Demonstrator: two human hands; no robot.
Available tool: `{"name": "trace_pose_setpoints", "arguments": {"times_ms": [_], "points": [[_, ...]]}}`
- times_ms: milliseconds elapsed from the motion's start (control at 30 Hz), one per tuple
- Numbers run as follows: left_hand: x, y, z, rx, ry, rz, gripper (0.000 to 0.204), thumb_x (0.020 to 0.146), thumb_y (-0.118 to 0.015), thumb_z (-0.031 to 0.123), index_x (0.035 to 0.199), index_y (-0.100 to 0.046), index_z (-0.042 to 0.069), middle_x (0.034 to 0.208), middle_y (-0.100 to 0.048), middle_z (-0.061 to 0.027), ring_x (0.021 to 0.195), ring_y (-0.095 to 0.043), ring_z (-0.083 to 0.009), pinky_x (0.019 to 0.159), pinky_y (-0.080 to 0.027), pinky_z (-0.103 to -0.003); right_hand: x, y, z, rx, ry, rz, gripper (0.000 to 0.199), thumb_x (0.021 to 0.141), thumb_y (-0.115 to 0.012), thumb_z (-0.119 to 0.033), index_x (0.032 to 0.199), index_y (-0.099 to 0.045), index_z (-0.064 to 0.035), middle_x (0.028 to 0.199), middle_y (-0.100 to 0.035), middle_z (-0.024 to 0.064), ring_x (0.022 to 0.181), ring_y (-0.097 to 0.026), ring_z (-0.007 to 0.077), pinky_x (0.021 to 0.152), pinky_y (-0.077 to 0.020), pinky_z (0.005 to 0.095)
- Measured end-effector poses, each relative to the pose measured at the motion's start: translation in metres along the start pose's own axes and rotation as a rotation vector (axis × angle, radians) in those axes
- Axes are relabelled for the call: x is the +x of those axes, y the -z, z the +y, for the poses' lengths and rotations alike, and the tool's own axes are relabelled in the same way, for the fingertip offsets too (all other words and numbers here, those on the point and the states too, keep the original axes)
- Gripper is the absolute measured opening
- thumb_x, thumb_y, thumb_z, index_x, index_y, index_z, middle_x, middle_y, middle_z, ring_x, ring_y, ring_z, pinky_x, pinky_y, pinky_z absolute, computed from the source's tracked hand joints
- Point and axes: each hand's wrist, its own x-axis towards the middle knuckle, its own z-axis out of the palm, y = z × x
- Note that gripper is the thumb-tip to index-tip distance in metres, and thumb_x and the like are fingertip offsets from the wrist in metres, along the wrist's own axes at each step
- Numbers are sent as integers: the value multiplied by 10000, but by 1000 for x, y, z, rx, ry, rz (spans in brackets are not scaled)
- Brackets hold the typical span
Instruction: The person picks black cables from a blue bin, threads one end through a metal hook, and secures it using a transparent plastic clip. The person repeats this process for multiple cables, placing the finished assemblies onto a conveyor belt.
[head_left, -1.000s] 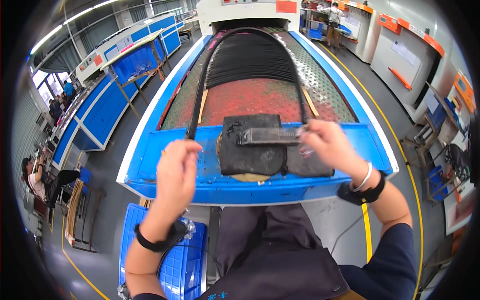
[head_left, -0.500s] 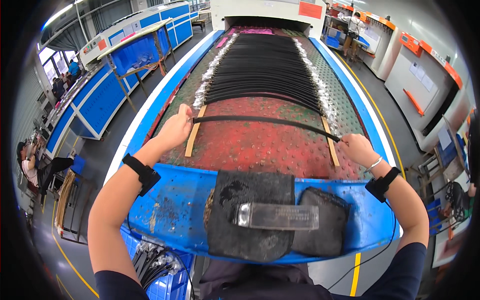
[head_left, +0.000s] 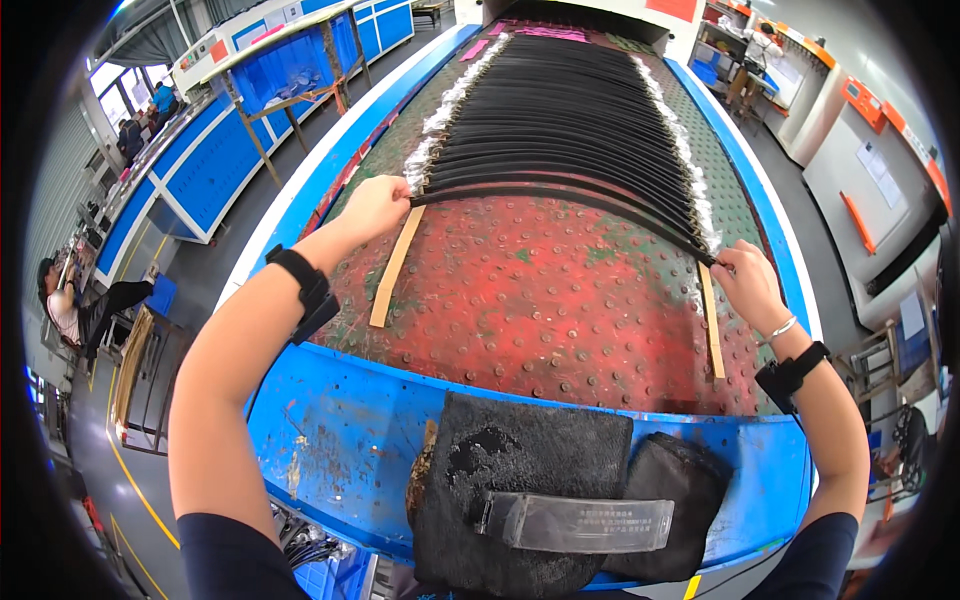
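Observation:
A long black strip (head_left: 645, 222) is stretched between my two hands, bowing slightly away from me. My left hand (head_left: 375, 208) pinches its left end, just above a thin wooden slat (head_left: 397, 268). At the other end, the fingers of my right hand (head_left: 748, 285) are closed on the strip, beside a second wooden slat (head_left: 711, 330). The strip lies at the near edge of a dense row of similar black strips (head_left: 570, 110), whose ends are wrapped in clear plastic. Beneath everything is a worn red and green studded bed (head_left: 530, 300).
On the blue front ledge (head_left: 330, 420) lie black pads (head_left: 540, 450) with a clear plastic case (head_left: 590, 522) on top. A machine opening (head_left: 590, 20) stands at the far end. Blue-and-white benches (head_left: 220, 150) line the left, and other people work farther off.
Both hands have carried the strip away from me, up against the row of strips. My view has shifted, so the front ledge sits lower in the picture.

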Motion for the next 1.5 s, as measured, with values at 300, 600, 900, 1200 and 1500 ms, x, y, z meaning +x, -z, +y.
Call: {"name": "trace_pose_setpoints", "arguments": {"times_ms": [300,600,900,1200,1500], "points": [[21,-25,-7,1,41,50,136,672,-552,126,743,-627,37,705,-599,-188,723,-598,-339,674,-467,-415,22,-25,13,-63,-54,-7,136,743,-580,-169,742,-630,-42,794,-557,127,869,-539,301,748,-453,394],[20,-31,-7,135,76,52,141,680,-564,136,749,-637,37,783,-613,-185,808,-598,-340,742,-463,-428,30,-44,35,-142,-21,-16,144,734,-565,-175,688,-631,-56,787,-575,136,876,-546,301,763,-449,403],[14,-30,7,241,131,81,148,694,-562,150,767,-643,49,837,-618,-165,838,-596,-322,747,-470,-416,29,-51,35,-157,-47,-60,137,721,-594,-174,711,-637,-45,813,-584,135,869,-556,304,753,-459,402],[9,-34,4,327,150,100,168,688,-607,194,798,-638,71,882,-587,-155,854,-583,-318,752,-467,-415,30,-50,23,-224,-51,-70,139,703,-626,-189,745,-639,-57,841,-584,125,862,-566,305,745,-465,411],[-8,-4,13,287,138,130,308,682,-626,200,932,-522,53,923,-555,-151,943,-540,-314,792,-438,-420,3,1,-7,-140,-22,-72,244,695,-661,-164,878,-558,-38,828,-577,130,847,-553,304,736,-441,404]]}}
